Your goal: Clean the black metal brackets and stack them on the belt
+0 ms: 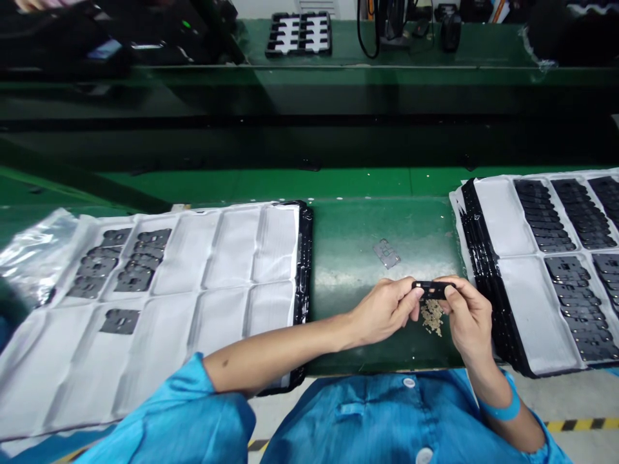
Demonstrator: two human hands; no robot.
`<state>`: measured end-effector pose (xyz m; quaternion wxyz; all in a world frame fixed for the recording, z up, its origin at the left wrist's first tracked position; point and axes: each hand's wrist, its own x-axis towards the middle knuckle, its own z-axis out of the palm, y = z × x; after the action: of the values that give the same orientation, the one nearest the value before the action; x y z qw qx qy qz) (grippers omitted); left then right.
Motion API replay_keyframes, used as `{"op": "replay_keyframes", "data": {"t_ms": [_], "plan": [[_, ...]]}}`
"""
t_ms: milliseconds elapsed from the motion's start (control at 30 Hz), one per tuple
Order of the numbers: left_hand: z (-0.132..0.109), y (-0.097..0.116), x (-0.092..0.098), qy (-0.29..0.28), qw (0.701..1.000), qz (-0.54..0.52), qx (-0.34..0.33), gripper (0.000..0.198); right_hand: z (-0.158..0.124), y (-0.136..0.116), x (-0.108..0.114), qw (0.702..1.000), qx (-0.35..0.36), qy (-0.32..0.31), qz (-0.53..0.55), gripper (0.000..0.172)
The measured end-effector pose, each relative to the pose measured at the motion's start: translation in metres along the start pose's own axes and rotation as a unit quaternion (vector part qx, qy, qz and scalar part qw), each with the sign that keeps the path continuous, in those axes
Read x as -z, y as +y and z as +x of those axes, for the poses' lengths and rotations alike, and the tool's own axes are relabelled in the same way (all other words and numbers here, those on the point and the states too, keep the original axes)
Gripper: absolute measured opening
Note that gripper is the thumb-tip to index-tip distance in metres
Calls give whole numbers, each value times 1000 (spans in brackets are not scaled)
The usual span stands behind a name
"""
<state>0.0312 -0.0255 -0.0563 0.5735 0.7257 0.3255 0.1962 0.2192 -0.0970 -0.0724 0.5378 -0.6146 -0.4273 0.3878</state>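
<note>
Between my two hands I hold a flat black plastic part (432, 290) with small cut-outs, above the green bench. My left hand (389, 304) pinches its left end between thumb and fingers. At its right end, my right hand (468, 312) grips with the thumb on the near face. Just below the part lies a loose pile of tiny tan pieces (432, 317) on the bench. A single dark grey flat part (386, 253) rests on the bench further back, touched by neither hand.
On the left, a white-lined tray (232, 258) carries several dark parts (140, 264) in its left compartments. A stack of black-edged trays (512, 309) on the right holds rows of similar parts (575, 303). A clear plastic bag (36, 258) lies far left; a black-and-white tray (298, 33) sits on the back bench.
</note>
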Motion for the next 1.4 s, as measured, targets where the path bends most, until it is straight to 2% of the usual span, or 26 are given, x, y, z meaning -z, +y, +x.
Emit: {"op": "replay_keyframes", "data": {"t_ms": [300, 500, 667, 933, 1167, 1400], "plan": [[0, -1, 1, -2, 1000, -7, 7, 48, -4, 7, 0, 999, 26, -6, -21, 21], [1, -1, 3, -10, 999, -27, 28, 42, -4, 11, 5, 998, 4, -59, 35, 25], [2, 3, 11, -22, 997, -61, 33, 34, -4, 0, 5, 997, 10, -54, -48, 22], [3, 11, 9, 30, 988, -128, 80, 32, -7, -5, 1, 987, 100, -88, -88, 19], [2, 7, 6, 35, 989, -129, 64, 36, -5, -11, -2, 968, 193, -77, -140, 21], [2, 2, 5, 42, 990, -125, 53, 33, -5, -13, -5, 957, 236, -80, -150, 28]]}}
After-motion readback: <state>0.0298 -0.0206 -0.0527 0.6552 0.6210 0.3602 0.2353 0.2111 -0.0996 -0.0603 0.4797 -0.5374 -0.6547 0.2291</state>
